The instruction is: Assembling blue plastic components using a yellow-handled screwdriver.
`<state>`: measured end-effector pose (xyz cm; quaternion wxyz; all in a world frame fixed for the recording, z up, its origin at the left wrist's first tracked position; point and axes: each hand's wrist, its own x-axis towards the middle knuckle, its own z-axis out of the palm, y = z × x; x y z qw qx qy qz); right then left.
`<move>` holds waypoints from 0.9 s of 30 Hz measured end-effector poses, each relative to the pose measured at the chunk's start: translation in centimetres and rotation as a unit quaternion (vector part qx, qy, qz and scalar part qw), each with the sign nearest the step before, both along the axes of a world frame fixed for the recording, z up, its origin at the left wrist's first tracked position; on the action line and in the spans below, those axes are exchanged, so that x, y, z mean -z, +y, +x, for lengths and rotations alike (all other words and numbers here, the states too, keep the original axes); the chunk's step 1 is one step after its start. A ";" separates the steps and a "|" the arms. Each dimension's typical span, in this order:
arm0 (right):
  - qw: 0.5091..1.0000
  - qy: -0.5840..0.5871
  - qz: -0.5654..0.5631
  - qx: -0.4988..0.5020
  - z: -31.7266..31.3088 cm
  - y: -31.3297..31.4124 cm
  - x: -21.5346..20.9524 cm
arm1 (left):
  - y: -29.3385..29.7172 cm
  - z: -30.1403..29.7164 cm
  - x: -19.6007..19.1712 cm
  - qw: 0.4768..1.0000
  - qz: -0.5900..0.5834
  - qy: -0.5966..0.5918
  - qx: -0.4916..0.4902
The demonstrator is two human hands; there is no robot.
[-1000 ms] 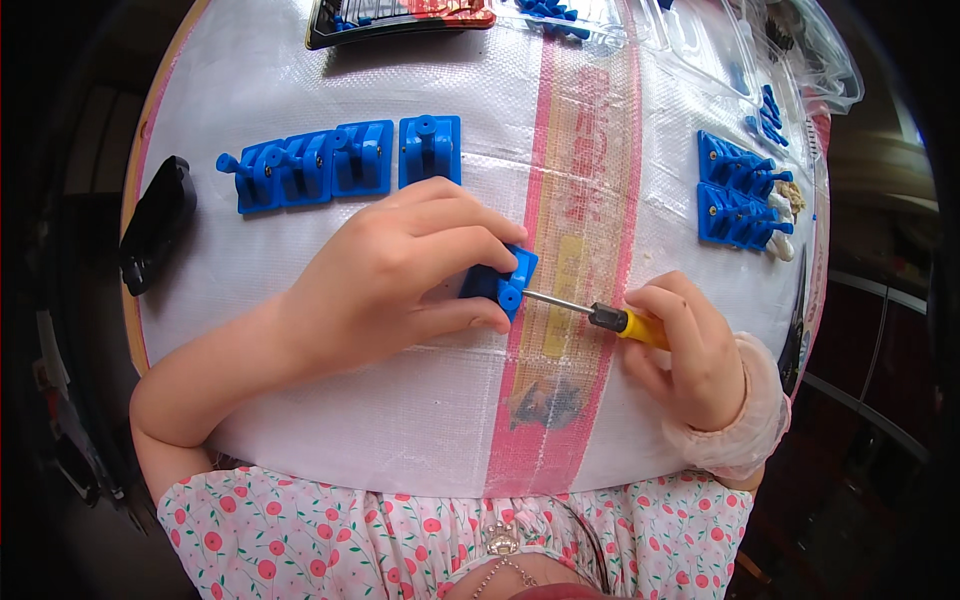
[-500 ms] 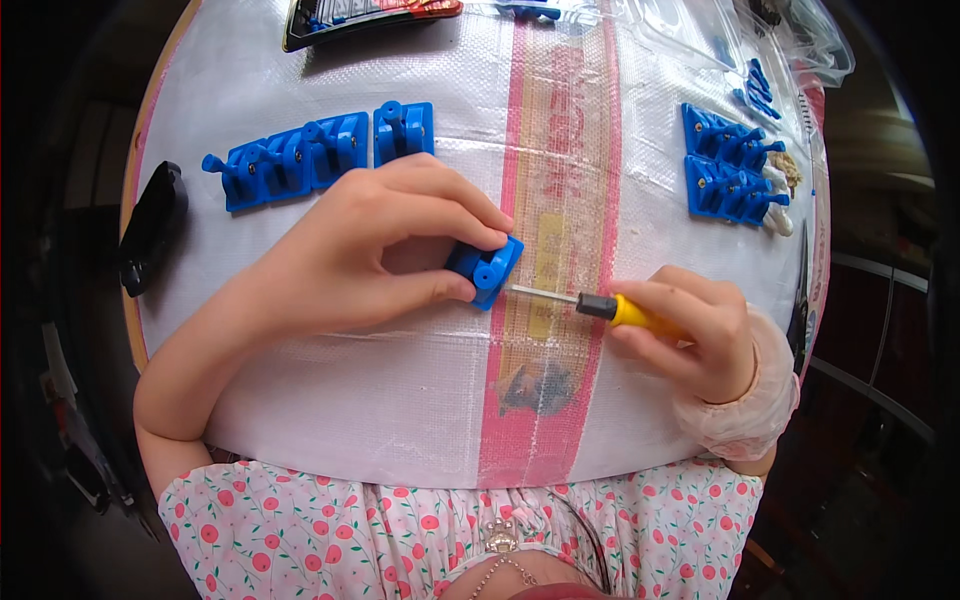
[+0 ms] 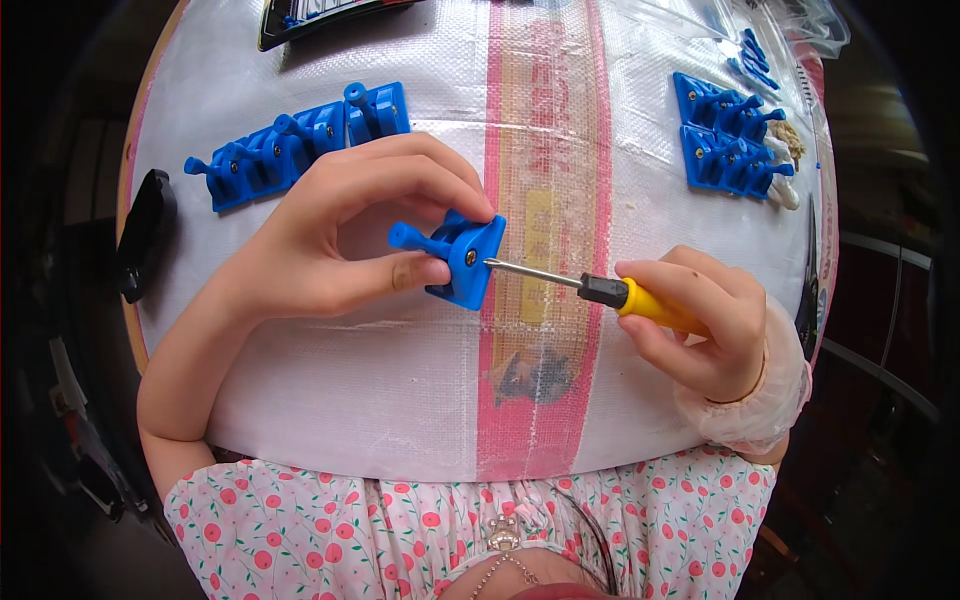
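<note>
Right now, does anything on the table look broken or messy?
Nothing stands out. The left hand holds a whole blue plastic part, the right hand points a yellow screwdriver at it, and the other blue parts sit in neat rows.

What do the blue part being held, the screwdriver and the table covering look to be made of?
Blue bracket-like part: likely moulded plastic, uniform colour, soft sheen.
Yellow-handled screwdriver: glossy handle, probably plastic, black collar; thin shaft with grey metallic shine.
White woven sheet: looks like woven plastic sacking, fine grid weave and slight gloss.
</note>
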<state>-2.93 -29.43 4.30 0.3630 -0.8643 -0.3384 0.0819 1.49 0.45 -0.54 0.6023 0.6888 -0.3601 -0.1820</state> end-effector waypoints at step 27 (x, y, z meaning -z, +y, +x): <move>0.996 -0.068 -0.054 -0.015 -0.3 0.4 0.8 | 0.1 -0.7 0.0 0.983 0.084 -0.154 -0.050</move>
